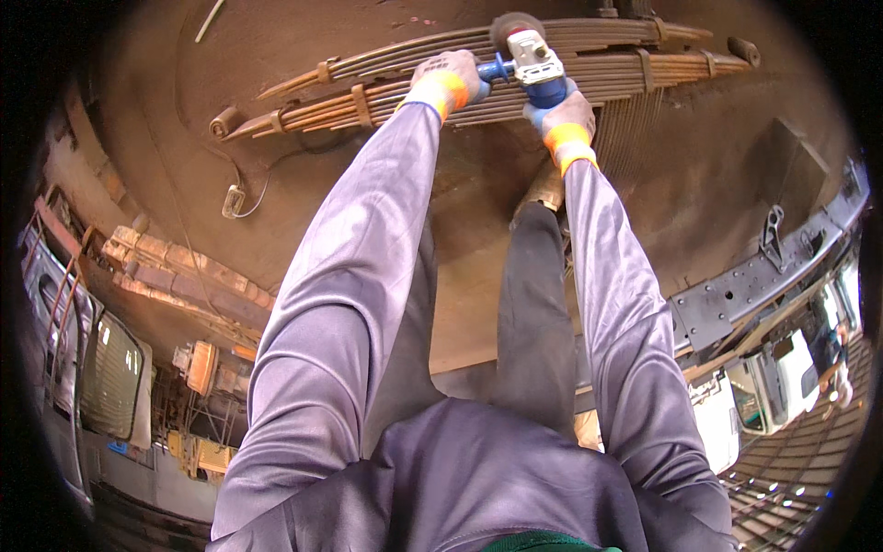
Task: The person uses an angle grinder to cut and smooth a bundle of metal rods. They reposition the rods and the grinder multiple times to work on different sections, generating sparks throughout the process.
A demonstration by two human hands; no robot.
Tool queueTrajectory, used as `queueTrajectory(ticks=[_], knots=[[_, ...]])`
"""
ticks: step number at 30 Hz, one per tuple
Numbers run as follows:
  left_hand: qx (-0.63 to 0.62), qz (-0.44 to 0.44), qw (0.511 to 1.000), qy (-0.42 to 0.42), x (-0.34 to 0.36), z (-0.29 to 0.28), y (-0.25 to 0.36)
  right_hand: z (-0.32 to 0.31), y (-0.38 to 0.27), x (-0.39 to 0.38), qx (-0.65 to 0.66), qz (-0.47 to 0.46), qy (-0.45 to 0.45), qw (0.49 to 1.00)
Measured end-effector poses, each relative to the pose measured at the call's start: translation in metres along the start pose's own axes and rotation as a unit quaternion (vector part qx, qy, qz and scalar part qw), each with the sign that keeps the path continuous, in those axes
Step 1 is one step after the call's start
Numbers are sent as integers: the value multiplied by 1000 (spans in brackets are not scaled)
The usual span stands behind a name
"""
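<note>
Beneath you spreads the brown floor (303, 202), filling most of the frame's upper half. Across the top lie two long leaf-spring packs, the farther pack (405, 54) and the nearer pack (602, 75), side by side and bound with clips. A dark steel rail (736, 299) dotted with holes curves along the right edge; below it, at lower right, stands a white panel (717, 423) with dark marks too small to read. Your angle grinder (536, 63), white and blue, is at top centre over the packs; any print on its casing is too small to make out. Your gloved left hand (448, 77) grips its blue side handle (496, 69), fingers wrapped round. Your gloved right hand (565, 114) clasps the blue body. The dark round wheel (515, 27) overlaps the farther pack; you cannot tell whether they touch. Smallest, a pale block (234, 201) on a cable sits at upper left.
</note>
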State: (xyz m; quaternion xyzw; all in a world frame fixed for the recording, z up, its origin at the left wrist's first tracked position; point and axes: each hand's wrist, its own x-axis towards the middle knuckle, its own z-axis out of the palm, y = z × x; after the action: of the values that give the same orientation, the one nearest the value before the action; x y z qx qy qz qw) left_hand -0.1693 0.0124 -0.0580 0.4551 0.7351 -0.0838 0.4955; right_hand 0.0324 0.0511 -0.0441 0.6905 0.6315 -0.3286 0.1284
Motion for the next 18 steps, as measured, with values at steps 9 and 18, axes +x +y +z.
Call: queueTrajectory(ticks=[9,18], knots=[[153,-35,987,-37,-9,-37,40,39,30,-1,238,29,-27,970],[399,4,917,16,8,-81,142,77,17,33,634,35,26,772]])
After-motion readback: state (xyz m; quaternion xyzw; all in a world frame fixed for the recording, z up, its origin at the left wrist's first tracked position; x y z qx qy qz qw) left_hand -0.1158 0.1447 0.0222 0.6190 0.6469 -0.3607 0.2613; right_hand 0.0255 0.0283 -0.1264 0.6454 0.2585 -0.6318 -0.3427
